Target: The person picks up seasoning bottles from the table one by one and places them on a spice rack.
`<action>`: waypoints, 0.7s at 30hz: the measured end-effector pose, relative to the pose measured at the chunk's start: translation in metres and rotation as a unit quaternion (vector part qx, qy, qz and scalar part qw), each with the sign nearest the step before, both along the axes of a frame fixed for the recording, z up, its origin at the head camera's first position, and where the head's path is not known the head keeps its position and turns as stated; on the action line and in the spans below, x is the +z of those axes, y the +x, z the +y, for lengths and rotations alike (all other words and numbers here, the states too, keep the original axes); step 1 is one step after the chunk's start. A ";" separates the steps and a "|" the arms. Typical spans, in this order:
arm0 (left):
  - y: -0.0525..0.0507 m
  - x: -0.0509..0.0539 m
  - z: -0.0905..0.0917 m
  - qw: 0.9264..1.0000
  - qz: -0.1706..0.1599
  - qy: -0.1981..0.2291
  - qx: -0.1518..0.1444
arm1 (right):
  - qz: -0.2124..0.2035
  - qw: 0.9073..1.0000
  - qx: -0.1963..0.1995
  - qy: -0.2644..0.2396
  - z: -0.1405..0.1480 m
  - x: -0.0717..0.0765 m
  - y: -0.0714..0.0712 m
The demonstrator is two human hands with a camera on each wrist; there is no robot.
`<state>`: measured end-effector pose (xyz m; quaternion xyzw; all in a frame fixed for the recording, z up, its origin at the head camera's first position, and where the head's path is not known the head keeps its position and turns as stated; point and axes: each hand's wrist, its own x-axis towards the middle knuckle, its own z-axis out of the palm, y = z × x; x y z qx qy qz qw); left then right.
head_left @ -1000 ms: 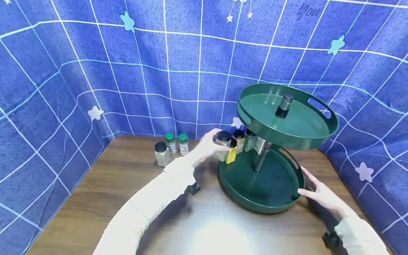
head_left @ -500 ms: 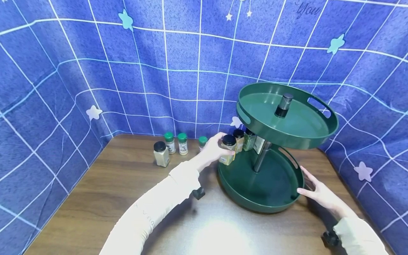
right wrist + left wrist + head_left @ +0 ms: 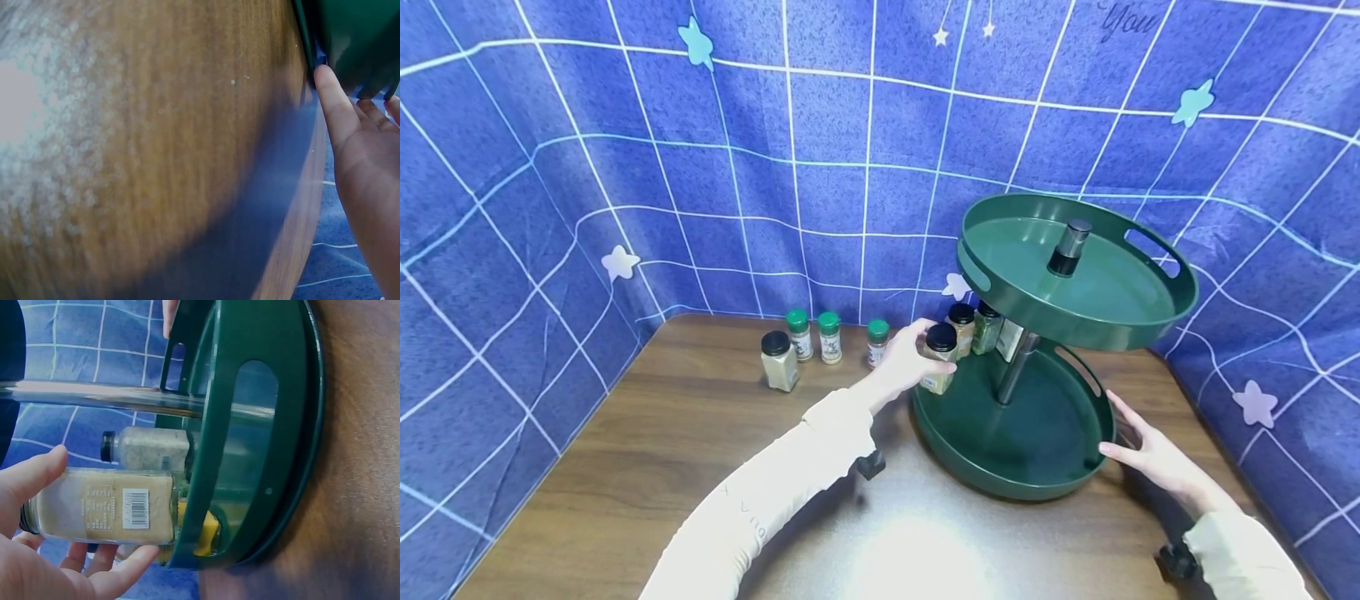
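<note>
A spice jar (image 3: 938, 371) with a black lid and pale beige powder is gripped in my left hand (image 3: 904, 360), at the left rim of the lower tier. In the left wrist view, the left hand (image 3: 62, 556) has its fingers and thumb around the jar, whose barcode label faces the camera. The jar's base overlaps the green rim (image 3: 219, 425); contact cannot be told. A yellow jar (image 3: 207, 532) shows through the handle slot. My right hand (image 3: 1161, 458) touches the right side of the two-tier green tray stand (image 3: 1015, 487) with extended fingers.
More black-lidded jars (image 3: 961, 333) stand at the back left of the lower tier. On the wooden table, green-capped jars (image 3: 830, 337) and another black-lidded jar (image 3: 780, 364) stand left of the stand. The upper tier (image 3: 1075, 325) overhangs the lower one; a blue curtain (image 3: 835, 208) hangs behind.
My left hand has carried the jar slightly right and down toward the lower tier, now covering the yellow jar in the head view. A third green-capped jar has come into view. The right hand stays put.
</note>
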<state>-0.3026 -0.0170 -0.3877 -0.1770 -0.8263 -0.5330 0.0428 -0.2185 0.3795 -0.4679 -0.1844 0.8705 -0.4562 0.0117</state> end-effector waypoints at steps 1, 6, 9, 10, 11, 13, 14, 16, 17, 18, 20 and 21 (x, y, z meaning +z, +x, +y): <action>0.000 -0.001 0.000 1.000 0.007 0.000 0.000 | 0.002 1.000 -0.003 0.001 0.000 0.000 0.000; -0.001 -0.009 -0.002 0.998 0.050 -0.035 0.014 | 0.001 1.000 -0.005 0.005 0.001 -0.002 -0.001; -0.001 -0.013 -0.003 0.997 0.065 -0.048 0.021 | 0.000 1.000 -0.002 0.002 0.002 -0.003 -0.002; -0.001 -0.014 -0.003 0.996 0.069 -0.050 0.023 | -0.001 1.000 0.000 0.002 0.002 -0.004 -0.002; -0.001 -0.015 -0.003 0.996 0.070 -0.048 0.025 | -0.002 1.000 0.000 0.002 0.002 -0.004 -0.003; -0.001 -0.019 -0.004 0.995 0.078 -0.045 0.031 | -0.003 1.000 0.001 0.001 0.003 -0.005 -0.003; -0.001 -0.020 -0.004 0.995 0.082 -0.043 0.034 | -0.003 1.000 0.001 0.001 0.003 -0.005 -0.003; -0.001 -0.023 -0.004 0.995 0.086 -0.038 0.040 | -0.004 1.000 0.000 0.001 0.003 -0.005 -0.003; -0.001 -0.024 -0.003 0.995 0.086 -0.037 0.042 | -0.004 1.000 -0.001 0.000 0.003 -0.005 -0.003; -0.001 -0.026 -0.003 0.994 0.087 -0.039 0.044 | -0.005 1.000 -0.003 0.000 0.003 -0.004 -0.003; -0.002 -0.029 -0.003 0.994 0.088 -0.049 0.049 | -0.007 1.000 -0.006 0.002 0.003 -0.003 -0.002; -0.002 -0.030 -0.003 0.993 0.088 -0.055 0.050 | -0.009 1.000 -0.005 0.004 0.003 -0.003 -0.002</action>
